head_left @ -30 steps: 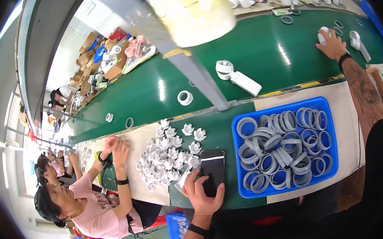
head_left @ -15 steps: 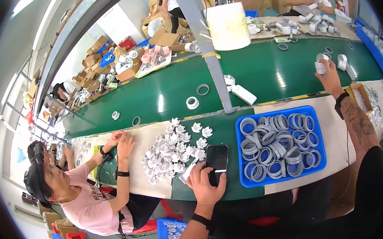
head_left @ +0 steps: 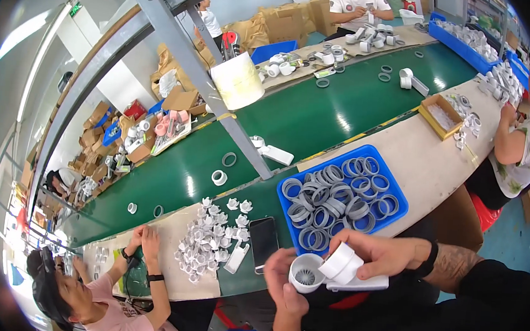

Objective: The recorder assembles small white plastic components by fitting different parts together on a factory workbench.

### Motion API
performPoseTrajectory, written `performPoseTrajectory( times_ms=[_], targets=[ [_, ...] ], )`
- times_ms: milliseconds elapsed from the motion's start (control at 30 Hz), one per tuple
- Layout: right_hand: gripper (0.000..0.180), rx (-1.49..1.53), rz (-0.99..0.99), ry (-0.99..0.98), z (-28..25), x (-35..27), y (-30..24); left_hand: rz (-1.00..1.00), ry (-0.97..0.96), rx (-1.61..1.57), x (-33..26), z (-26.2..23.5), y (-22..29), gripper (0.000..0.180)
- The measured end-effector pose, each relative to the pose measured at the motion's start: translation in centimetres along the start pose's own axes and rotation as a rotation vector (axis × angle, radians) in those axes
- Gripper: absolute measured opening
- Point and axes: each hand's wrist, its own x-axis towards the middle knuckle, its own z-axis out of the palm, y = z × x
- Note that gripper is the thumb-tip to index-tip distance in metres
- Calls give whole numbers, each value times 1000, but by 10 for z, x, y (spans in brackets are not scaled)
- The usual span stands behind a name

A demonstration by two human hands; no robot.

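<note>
A white plastic fan part (head_left: 325, 272) is held low in the view, just in front of the person's body and clear of the worktop (head_left: 425, 164). It is made up of a round cup with a ribbed, vaned inside, a short white cylinder set beside it, and a flat white handle running to the right. The round cup is cradled from below by the left hand (head_left: 283, 280), its grip curled around the rim. The cylinder and handle are pinched by the right hand (head_left: 375, 254), fingers pressed together over the top.

Just beyond the hands, a blue tray (head_left: 398, 196) filled with grey rings (head_left: 336, 201) is set on the pale worktop, its near edge close to the right hand. A dark phone (head_left: 263, 241) is laid to the left of the tray, beside a heap of small white pieces (head_left: 210, 241). Behind these, a green conveyor belt (head_left: 317, 117) is stretched across the view, with a bare strip of pale worktop left open to the right of the tray.
</note>
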Motion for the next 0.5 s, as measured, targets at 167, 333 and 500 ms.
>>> performPoseTrajectory(
  times_ms=[167, 333, 500],
  targets=[
    [67, -68, -23, 17, -6, -17, 27, -339, -100, -156, -33, -5, 11, 79],
    [57, -131, 204, 185, 0, -26, 39, -186, -241, 229, -43, 9, 27, 61],
    [59, -341, 150, 396, 26, -19, 38, -147, -197, 395, -43, 27, 33, 67]
  ],
)
